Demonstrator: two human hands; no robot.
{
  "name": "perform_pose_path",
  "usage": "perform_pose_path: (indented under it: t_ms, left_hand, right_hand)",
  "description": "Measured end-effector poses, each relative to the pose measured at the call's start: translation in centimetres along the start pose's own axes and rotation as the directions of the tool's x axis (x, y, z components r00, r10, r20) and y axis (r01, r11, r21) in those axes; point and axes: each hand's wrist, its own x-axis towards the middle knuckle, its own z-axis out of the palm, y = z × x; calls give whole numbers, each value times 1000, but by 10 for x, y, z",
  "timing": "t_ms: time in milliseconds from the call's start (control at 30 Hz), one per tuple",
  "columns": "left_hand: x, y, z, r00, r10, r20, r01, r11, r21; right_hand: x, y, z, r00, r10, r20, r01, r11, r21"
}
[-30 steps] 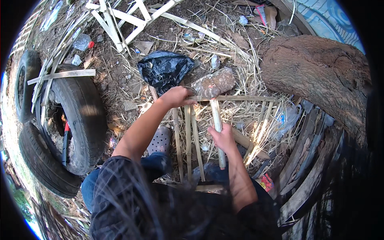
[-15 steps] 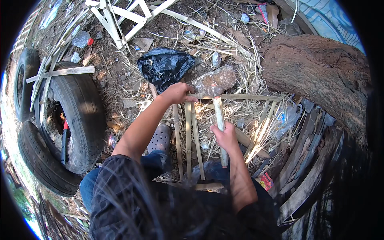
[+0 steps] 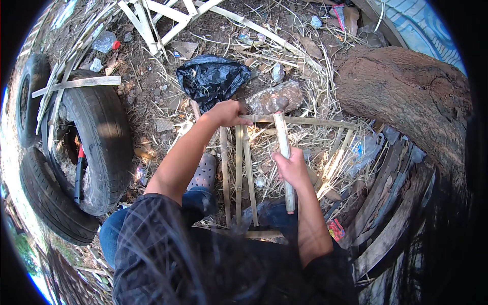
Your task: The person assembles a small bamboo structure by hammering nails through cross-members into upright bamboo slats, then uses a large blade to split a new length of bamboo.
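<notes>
My right hand (image 3: 293, 166) is wrapped around the pale wooden handle of a hammer (image 3: 282, 133). Its rounded, dull metal head overlaps a rough stone (image 3: 292, 94) in the view; whether they touch I cannot tell. My left hand (image 3: 229, 113) grips the left end of a flat bamboo crosspiece (image 3: 312, 121), fingers closed around it just in front of the stone. Several narrow bamboo slats (image 3: 239, 175) run from that crosspiece toward me, forming a frame with another bar (image 3: 263, 234) near my legs. At its right end, more slats (image 3: 334, 163) slant toward me.
A black plastic bag (image 3: 212, 81) lies beyond my left hand. Old tyres (image 3: 109, 137) stand at the left, a red-and-black tool (image 3: 80, 173) inside one. To the right are a thick log (image 3: 401, 94) and old wooden planks (image 3: 389, 218). Bamboo strips (image 3: 168, 15) lie at the far side.
The hammer has shifted slightly away from me and to the right, its head now off the crosspiece and over the stone. My left hand stays on the crosspiece.
</notes>
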Motion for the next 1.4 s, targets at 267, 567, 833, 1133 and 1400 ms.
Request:
perform_pose_path:
  t_ms: [267,567,833,1133,1400]
  left_hand:
    - [-1,0,2,1000,7,-30,-8,1000,-22]
    - [-1,-3,8,998,-57,-13,56,998,-33]
    - [2,-2,2,993,-96,62,96,995,6]
    - [-1,-3,4,996,-88,10,88,996,-14]
    - [2,-4,3,997,-77,-2,77,997,-23]
  right_hand:
    - [1,11,-1,1000,-28,14,29,997,-72]
    - [1,13,6,1000,-12,13,12,999,-29]
    - [1,-5,7,1000,16,12,-14,992,-123]
    - [-1,2,7,999,-32,9,34,985,-168]
    - [-10,-18,11,979,-192,-74,153,918,-365]
